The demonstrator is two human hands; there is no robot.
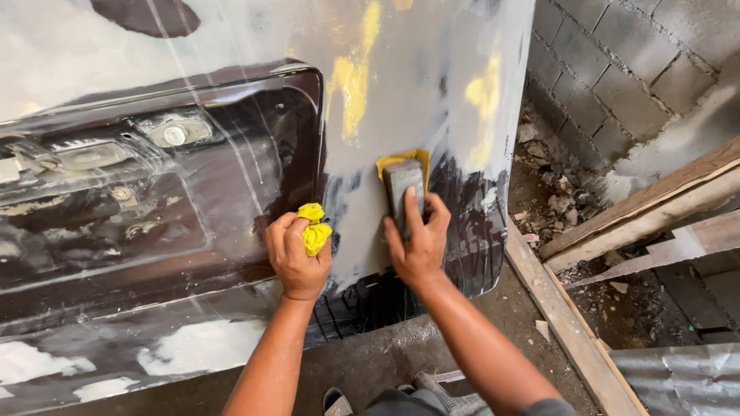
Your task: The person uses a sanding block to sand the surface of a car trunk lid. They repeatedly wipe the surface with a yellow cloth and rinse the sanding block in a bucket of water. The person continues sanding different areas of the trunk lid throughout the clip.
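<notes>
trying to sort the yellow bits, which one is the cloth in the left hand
The crumpled yellow cloth, bunched in the left hand. The yellow sheet lies flat under the block in the right hand; the other yellow marks are patches on the panel.

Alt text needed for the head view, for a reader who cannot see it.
The right hand presses a grey sanding block wrapped in yellow sandpaper against a dark car body panel coated with grey primer and yellow filler patches. The left hand clutches a wadded yellow cloth against the panel. Wooden planks and a block wall stand at right.

A grey block wall [617,85] stands right, above rubble [555,192], wooden planks [640,212] and corrugated sheet [678,381].
</notes>
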